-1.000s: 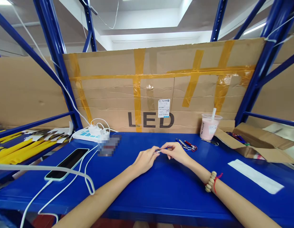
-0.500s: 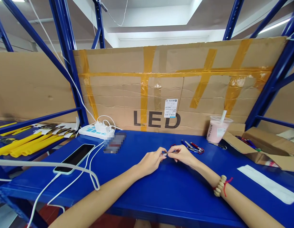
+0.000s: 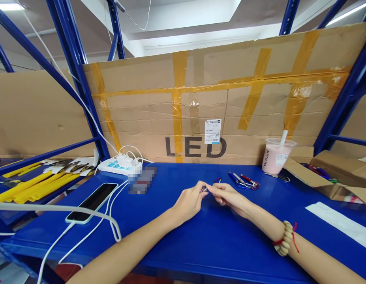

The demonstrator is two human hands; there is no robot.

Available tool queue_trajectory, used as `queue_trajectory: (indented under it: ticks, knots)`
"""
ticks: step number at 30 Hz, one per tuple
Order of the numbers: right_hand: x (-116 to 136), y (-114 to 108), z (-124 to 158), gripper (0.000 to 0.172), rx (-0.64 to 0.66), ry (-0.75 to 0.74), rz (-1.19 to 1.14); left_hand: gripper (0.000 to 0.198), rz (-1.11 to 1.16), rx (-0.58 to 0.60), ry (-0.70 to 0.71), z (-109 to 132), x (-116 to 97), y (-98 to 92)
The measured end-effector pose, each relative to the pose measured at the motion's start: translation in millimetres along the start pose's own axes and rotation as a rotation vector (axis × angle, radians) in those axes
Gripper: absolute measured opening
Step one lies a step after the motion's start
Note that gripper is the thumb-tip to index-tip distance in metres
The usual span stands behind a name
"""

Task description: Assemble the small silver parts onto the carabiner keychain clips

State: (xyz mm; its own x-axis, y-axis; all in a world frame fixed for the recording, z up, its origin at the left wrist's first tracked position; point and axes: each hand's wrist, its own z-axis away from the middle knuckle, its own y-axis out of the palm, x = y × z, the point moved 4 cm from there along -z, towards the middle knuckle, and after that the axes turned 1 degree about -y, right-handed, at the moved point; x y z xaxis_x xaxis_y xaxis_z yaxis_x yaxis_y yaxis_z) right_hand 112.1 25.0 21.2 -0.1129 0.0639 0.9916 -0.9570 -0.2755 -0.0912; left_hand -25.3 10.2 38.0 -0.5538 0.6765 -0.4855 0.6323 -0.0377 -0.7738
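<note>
Above the blue tabletop point(image 3: 183, 236), my left hand point(image 3: 188, 201) pinches a small shiny metal piece point(image 3: 204, 189) between thumb and fingers. From the other side my right hand point(image 3: 228, 197) meets it, fingers curled and tips pressed at the same piece. The fingertips cover most of it, so its exact kind does not show. Just behind my right hand lies a small red carabiner point(image 3: 218, 180). Farther right, several blue, silver and red carabiners point(image 3: 243, 181) rest together on the table.
On the left are a charging phone point(image 3: 92, 203), white cables and a power strip point(image 3: 119, 166). A pink drink cup point(image 3: 277, 156) stands back right, near an open cardboard box point(image 3: 333, 185) and a white strip point(image 3: 342, 223). Taped cardboard point(image 3: 141, 118) walls the back.
My right hand has turned and its fingers have curled in more, with its tips against the metal piece. The red carabiner behind it shows more. The view has tilted slightly.
</note>
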Motion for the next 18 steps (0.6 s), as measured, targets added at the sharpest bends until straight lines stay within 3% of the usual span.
queue_trajectory:
  ticks: [11, 18]
  knots:
    - [19.4, -14.4, 3.0, 0.034, -0.240, -0.418, 0.372, 0.021, -0.146, -0.010, -0.003, -7.7, 7.7, 2.7]
    - [20.6, -16.1, 1.9, 0.032, -0.146, -0.530, 0.368, 0.021, -0.201, 0.031, -0.047, -8.0, 10.8, 1.7]
